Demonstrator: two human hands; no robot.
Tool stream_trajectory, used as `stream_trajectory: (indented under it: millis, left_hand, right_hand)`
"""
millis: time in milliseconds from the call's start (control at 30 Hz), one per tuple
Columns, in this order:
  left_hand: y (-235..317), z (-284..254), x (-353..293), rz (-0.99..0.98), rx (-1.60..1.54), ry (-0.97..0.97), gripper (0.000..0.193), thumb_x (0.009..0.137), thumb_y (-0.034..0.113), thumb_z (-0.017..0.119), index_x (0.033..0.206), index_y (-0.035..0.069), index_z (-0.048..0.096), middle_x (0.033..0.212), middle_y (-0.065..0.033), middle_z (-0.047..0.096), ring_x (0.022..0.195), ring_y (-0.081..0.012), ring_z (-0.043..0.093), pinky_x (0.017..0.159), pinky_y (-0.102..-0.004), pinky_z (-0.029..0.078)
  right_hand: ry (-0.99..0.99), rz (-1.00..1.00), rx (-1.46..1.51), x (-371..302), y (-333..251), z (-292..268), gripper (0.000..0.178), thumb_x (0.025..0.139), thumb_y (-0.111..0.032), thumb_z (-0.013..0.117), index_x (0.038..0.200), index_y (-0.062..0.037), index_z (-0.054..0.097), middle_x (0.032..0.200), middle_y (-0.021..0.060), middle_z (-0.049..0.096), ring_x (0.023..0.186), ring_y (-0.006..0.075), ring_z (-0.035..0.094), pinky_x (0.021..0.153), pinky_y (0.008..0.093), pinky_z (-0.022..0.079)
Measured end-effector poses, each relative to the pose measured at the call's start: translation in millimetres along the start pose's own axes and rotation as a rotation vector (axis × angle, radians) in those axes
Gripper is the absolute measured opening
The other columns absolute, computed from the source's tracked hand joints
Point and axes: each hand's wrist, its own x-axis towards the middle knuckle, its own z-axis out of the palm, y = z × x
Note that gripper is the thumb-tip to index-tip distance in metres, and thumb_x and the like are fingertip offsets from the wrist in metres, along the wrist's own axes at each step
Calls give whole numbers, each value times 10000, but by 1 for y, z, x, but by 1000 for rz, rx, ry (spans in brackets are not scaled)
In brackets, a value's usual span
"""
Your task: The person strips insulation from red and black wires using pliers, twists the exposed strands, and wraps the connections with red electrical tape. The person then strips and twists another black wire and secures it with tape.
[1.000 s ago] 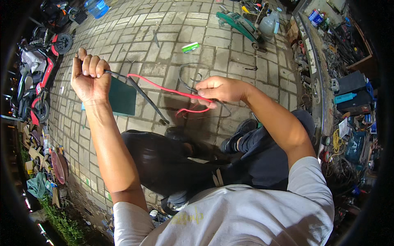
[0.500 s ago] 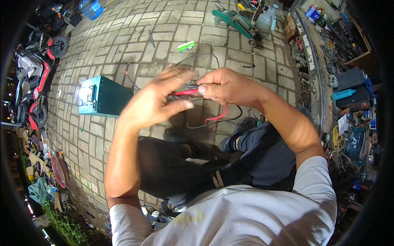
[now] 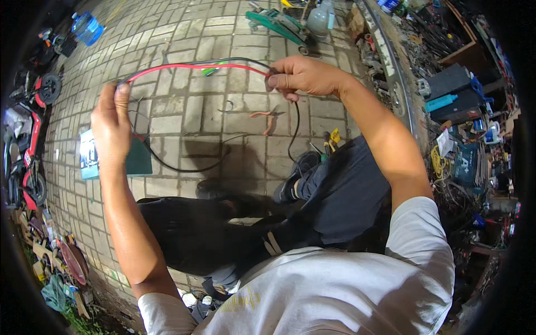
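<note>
A red cable (image 3: 190, 66) and a black cable (image 3: 237, 58) run side by side in a shallow arch between my two hands. My left hand (image 3: 111, 125) pinches the pair at the left end, thumb against fingers. At the other end my right hand (image 3: 307, 77) grips both cables between thumb and fingers. Below my left hand a length of black cable (image 3: 190, 170) hangs in a curve over the paving. Another black length (image 3: 297, 125) drops from my right hand toward my shoe. The cable ends are hard to make out.
A teal metal box (image 3: 139, 159) stands behind my left forearm. Orange-handled pliers (image 3: 269, 124) lie on the brick paving, with yellow-and-green-handled tools (image 3: 333, 138) by my shoe. Farther off are a green wheeled jack (image 3: 279, 27) and a blue water bottle (image 3: 87, 29). Cluttered shelves line the right.
My hands have moved well apart, left hand to the left and right hand upward. The bunched cables now stretch between them. The whole view has shifted, uncovering pliers on the ground.
</note>
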Motion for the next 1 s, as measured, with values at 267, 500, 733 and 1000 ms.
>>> stream_trajectory:
  millis: [267, 500, 733, 1000]
  left_hand:
    - [-94, -5, 6, -371, 44, 31, 472, 975, 395, 500, 1132, -35, 614, 1058, -172, 675, 985, -235, 628, 880, -316, 448]
    - [-158, -9, -4, -405, 15, 34, 499, 982, 425, 456, 1172, -9, 611, 1133, -180, 656, 1080, -266, 610, 926, -337, 425]
    - [-197, -12, -9, -396, -107, 1, 536, 994, 438, 415, 1180, -37, 581, 1169, -207, 630, 1102, -297, 592, 948, -360, 416]
    - [-199, -5, -12, -451, -65, -69, 607, 972, 498, 432, 1212, -41, 574, 1188, -196, 626, 1130, -274, 574, 969, -357, 396]
  right_hand:
    - [-73, 196, 9, -39, 49, -52, 221, 939, -244, 581, 902, -27, 575, 664, -9, 516, 591, 100, 511, 576, 281, 448]
    - [-55, 271, 267, -74, 55, -83, 260, 969, -270, 535, 972, -11, 556, 640, -39, 396, 546, 80, 440, 581, 310, 503]
    - [-42, 412, 156, -82, 50, -100, 225, 975, -208, 512, 998, 1, 589, 643, -42, 414, 541, 58, 373, 451, 222, 316]
    - [102, 427, -135, -86, 53, -102, 240, 961, -204, 518, 1040, -1, 619, 678, -7, 482, 564, 76, 474, 483, 262, 488]
